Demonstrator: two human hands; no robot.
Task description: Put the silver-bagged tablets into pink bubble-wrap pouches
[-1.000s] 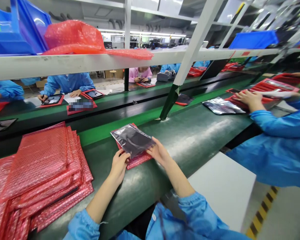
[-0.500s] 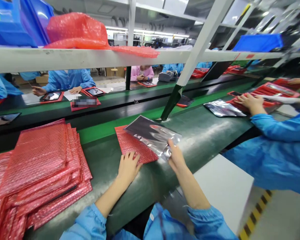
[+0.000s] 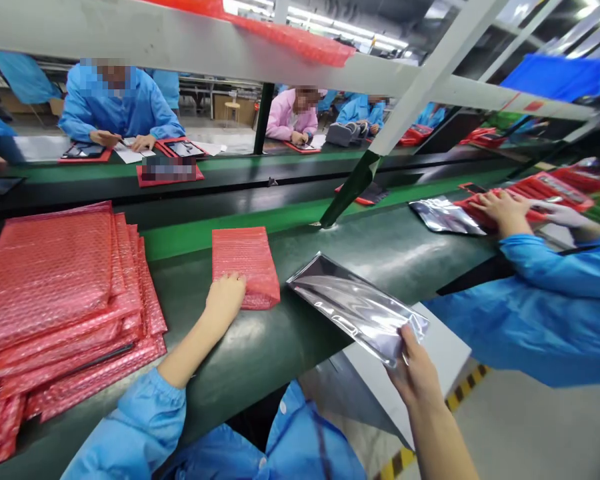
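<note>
My left hand (image 3: 225, 299) has its fingers curled over the near left edge of a red bubble-wrap bag (image 3: 245, 260), which lies on the green bench top. The bag's near end bulges a little, and its opening seems to be on that side. My right hand (image 3: 416, 370) pinches one end of a shiny silver-grey antistatic bag (image 3: 350, 303), flat and rectangular, held tilted at the bench edge apart from the red one. What the silver bag contains is hard to make out. To my left lies a stack of red bubble-wrap bags (image 3: 55, 267).
A slanted post (image 3: 353, 190) meets the bench ahead, under a white shelf beam (image 3: 300, 40). At right, a co-worker's hands (image 3: 505, 207) work over red bags near another silver bag (image 3: 447, 217). A white box (image 3: 445, 347) stands below the bench edge. People sit opposite.
My right hand has drawn the silver bag right and toward me, away from above the red bag. My left hand has shifted left with the red bag, turning it straighter. The view has tilted down.
</note>
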